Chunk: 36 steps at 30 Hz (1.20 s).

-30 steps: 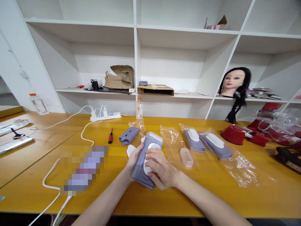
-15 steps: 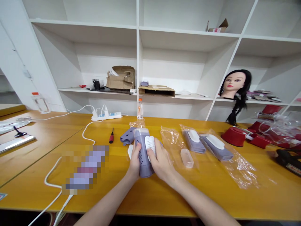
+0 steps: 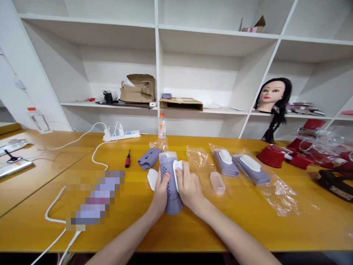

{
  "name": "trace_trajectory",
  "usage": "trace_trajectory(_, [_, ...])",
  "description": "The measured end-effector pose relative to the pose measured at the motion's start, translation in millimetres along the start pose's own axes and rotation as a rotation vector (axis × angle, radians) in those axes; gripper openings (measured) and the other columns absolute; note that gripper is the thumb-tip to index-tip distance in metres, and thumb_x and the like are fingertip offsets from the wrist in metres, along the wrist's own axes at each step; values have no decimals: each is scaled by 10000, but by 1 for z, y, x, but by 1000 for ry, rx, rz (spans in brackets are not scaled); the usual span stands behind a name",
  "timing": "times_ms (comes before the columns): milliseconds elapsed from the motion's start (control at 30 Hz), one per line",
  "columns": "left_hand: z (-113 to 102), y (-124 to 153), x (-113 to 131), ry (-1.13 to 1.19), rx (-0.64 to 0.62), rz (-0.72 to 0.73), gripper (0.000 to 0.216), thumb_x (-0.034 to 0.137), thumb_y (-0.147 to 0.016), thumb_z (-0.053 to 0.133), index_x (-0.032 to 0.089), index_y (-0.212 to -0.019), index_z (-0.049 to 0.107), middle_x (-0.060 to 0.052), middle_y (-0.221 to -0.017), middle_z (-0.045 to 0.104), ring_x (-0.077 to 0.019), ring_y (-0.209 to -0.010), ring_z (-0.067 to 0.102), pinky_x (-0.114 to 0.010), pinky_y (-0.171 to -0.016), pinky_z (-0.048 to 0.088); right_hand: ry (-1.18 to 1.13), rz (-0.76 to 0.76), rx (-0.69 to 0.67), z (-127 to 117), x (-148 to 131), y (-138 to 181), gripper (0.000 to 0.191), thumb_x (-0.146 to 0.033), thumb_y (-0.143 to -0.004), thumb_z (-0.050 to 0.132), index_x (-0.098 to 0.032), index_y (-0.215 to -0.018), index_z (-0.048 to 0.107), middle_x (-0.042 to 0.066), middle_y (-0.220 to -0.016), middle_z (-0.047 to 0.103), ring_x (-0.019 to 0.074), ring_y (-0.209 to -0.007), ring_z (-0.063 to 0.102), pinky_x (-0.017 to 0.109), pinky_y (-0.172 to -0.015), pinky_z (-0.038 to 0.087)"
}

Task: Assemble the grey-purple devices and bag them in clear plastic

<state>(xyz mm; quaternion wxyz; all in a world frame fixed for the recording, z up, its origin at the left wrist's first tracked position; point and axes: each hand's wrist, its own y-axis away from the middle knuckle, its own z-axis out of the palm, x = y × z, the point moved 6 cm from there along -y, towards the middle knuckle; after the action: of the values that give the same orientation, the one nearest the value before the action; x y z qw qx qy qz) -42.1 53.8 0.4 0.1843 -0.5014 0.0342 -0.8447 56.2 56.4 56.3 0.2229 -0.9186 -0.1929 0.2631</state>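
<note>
Above the table, a purple-grey perforated plastic case point(image 3: 174, 208) stands tilted between my two hands. My left hand point(image 3: 159, 195) wraps its left side, thumb pressed on the holed face. On the right side, my right hand point(image 3: 191, 187) grips a white bristle brush point(image 3: 175, 173) that lies against the case. Whether the brush is fixed to the case cannot be seen, and my right fingers are partly hidden behind it. Just behind my left hand are a white ribbed oval piece point(image 3: 152, 179) and a purple-grey cover with cut-outs point(image 3: 149, 158).
Right of my hands lie a translucent small box point(image 3: 217, 183), a clear plastic bag point(image 3: 199, 156) and two bagged purple-grey cases with white tops, the nearer one point(image 3: 252, 171) angled. A red screwdriver point(image 3: 127, 161), power strip point(image 3: 124, 135), cables and a pixelated object point(image 3: 96, 198) are left.
The case has turned in my hands, and the brush now shows more edge-on. My right fingers have closed further over the brush. The whole view has shifted slightly.
</note>
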Motion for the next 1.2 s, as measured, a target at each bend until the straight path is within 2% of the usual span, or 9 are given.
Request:
trace_trajectory(133, [0,-1,-1,94,21,-118,407,385,-786,531,215,-1156,520,-55,-1133,611,-207,-1107,525,-329,-976,368,-97,33,-33,-2,3,-2,312,-361,-910,246,-163,-1024,458,43,-674,634,185,-543,574,249,-499,302])
trace_trajectory(267, [-1,-6,-4,241,101,-349,409,393,-794,510,167,-1134,541,-85,-967,678,-229,-930,626,-342,-850,471,-408,21,-92,-2,10,-9,343,-414,-915,238,-202,-1024,485,23,-782,626,155,-678,577,234,-580,370])
trace_trajectory(333, [-2,-8,-4,267,130,-401,421,390,-804,493,136,-1136,542,-99,-900,691,-237,-853,649,-344,-786,501,-518,49,-87,-1,18,-14,385,-433,-915,205,-211,-1012,505,-3,-723,602,140,-645,555,234,-585,380])
trace_trajectory(467, [-7,-10,1,276,204,-381,453,382,-787,521,122,-1159,525,-101,-871,694,-232,-755,664,-343,-717,521,-598,112,-61,3,38,-22,426,-459,-905,198,-196,-987,524,-55,-489,462,139,-503,481,245,-545,377])
trace_trajectory(567, [-9,-12,8,319,190,-364,467,409,-786,509,109,-1142,541,-116,-898,688,-238,-754,661,-360,-732,517,-594,135,-9,-3,54,-28,408,-479,-887,250,-192,-943,535,-50,-496,471,140,-510,487,250,-559,385])
trace_trajectory(800, [-7,-20,32,521,-50,-269,637,540,-774,432,109,-1241,470,-174,-1067,630,-312,-918,617,-441,-809,475,-278,297,279,-66,120,-48,392,-479,-821,383,-155,-973,544,6,-632,567,162,-603,539,272,-601,395])
trace_trajectory(900, [0,-16,26,530,-169,-348,620,488,-779,462,113,-1273,435,-188,-1125,600,-320,-948,607,-455,-850,448,8,324,125,-77,133,-43,374,-453,-818,402,-156,-967,571,65,-769,627,198,-723,579,298,-662,398])
trace_trajectory(1033, [9,-8,15,493,-230,-459,596,397,-789,472,120,-1311,390,-190,-1168,578,-328,-1001,584,-472,-904,408,399,386,-202,-62,134,-16,369,-397,-835,410,-113,-1029,545,168,-914,621,269,-843,604,342,-693,406])
trace_trajectory(1200, [11,-7,13,508,-252,-470,578,350,-776,469,138,-1309,396,-154,-1185,579,-324,-1021,575,-460,-902,413,484,409,-335,-31,130,7,321,-289,-794,493,-110,-1058,524,200,-968,586,305,-857,618,376,-678,432])
